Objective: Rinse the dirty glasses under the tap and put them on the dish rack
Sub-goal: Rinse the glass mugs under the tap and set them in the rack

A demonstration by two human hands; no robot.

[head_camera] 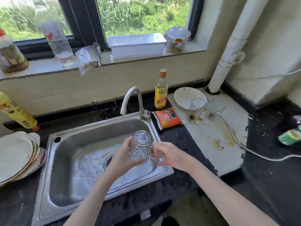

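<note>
A clear patterned glass mug is held upside down over the steel sink. My left hand grips its body from the left. My right hand holds it at the handle side. The tap stands behind the sink; no stream shows from its spout, and the sink floor is wet. Two dirty glass mugs with brown dregs stand on the white counter at the right.
A stack of dirty plates sits left of the sink. A white plate, a sauce bottle and an orange packet lie behind the sink at right. A white cable crosses the stained counter. A green sponge is far right.
</note>
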